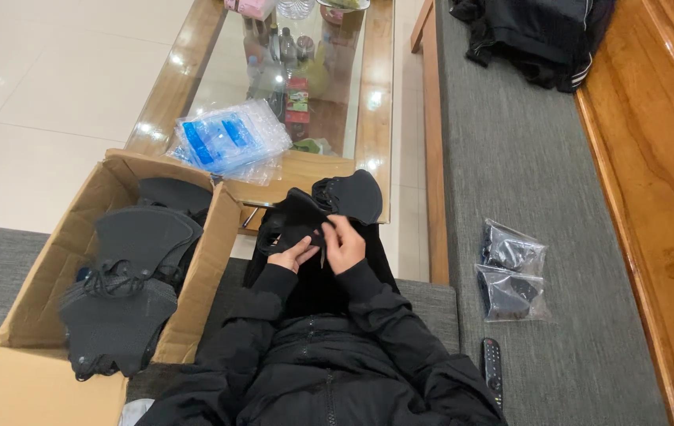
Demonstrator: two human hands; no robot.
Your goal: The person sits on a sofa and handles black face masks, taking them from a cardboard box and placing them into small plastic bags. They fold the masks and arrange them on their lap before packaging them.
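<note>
Over the lap, both hands meet on a small stack of black masks [317,213]. The left hand [293,254] is curled shut around the lower edge of the stack and grips it from below. The right hand [344,243] is closed too, with thumb and fingers pinching the top mask near its middle. It looks like 1 mask is being picked off or lined up with the others.

To do this well, I think the left hand should keep a firm hold so the stack does not slip. The right hand should pinch only 1 mask, and pull slowly so the ear loops do not tangle. Black on black is hard to see, so feeling for the edge may help.

Left of the lap stands an open box [37,276] with more black masks [128,292] piled inside. Past the box, on a glass table [376,102], lies a pile of clear bags [230,142] with blue marks. On the right, 2 packed bags [513,272] rest on the grey seat [526,158], well apart from the hands. A remote [492,369] lies near them, closer to the body. Dark clothes [534,35] sit at the far end of the seat.
</note>
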